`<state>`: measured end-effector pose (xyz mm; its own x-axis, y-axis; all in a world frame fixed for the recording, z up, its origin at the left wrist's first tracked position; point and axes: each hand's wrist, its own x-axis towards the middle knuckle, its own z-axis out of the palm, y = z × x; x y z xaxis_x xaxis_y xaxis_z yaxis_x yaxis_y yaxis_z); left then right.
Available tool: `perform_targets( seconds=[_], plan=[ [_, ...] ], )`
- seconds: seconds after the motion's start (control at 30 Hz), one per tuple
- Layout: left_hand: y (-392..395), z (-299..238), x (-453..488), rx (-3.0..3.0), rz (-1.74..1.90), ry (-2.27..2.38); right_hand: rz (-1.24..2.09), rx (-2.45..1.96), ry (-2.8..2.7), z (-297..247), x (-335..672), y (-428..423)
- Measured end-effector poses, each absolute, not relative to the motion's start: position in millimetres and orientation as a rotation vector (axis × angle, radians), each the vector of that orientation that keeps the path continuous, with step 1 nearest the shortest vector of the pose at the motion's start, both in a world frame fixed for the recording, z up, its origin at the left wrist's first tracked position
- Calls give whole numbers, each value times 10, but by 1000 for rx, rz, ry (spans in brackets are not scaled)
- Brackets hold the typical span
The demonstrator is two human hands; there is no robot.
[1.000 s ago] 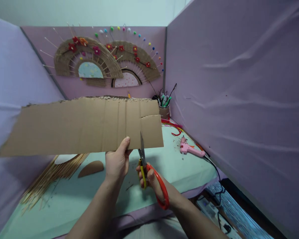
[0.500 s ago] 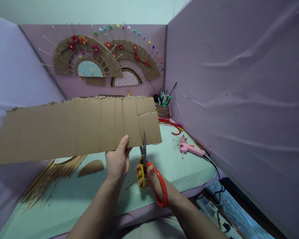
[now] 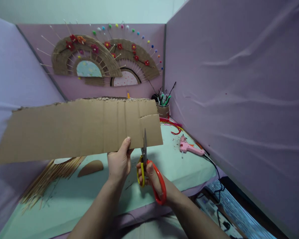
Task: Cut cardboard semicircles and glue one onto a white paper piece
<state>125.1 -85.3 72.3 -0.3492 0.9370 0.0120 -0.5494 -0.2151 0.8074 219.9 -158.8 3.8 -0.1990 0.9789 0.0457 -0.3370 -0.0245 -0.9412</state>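
Note:
A long piece of brown cardboard (image 3: pixel 72 129) with a torn upper edge is held up above the table. My left hand (image 3: pixel 120 159) pinches its lower edge, thumb on the near face and fingers behind. Wrapped in the handles of the scissors (image 3: pixel 160 186), one red and one yellow, is my right hand (image 3: pixel 151 174). The blades straddle the cardboard's lower edge just right of my left thumb, one blade in front and the other largely hidden behind. Near the cardboard's right end, a short slit runs in from the side.
A pink glue gun (image 3: pixel 190 148) lies at the right, its cable running off the table. Thin sticks (image 3: pixel 52 176) and a cardboard half-round (image 3: pixel 91 168) lie at the left. A pen can (image 3: pixel 163 110) stands behind. Decorated fans (image 3: pixel 87 53) hang on the back panel.
The cardboard has shifted slightly right and down along with my left hand. The scissor handles have come a little closer together, with the blades still at the lower edge.

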Motion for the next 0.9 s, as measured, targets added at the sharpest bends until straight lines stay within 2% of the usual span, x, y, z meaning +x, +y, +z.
perform_targets(
  seconds=[0.4,0.67,0.77,0.9],
  plan=[
    [-895,667,1271,678,1710,925,1419,-901,-932,-2,2145,-1394],
    [-925,597,1284,605,1691,1016,1040,-1101,-1214,-47,2123,-1321],
    [-938,615,1295,535,1712,956,1108,-1056,-1187,-40,2144,-1309],
    [-1024,795,1262,418,1632,915,1343,-753,-1189,-15,2202,-1266]
  ],
)
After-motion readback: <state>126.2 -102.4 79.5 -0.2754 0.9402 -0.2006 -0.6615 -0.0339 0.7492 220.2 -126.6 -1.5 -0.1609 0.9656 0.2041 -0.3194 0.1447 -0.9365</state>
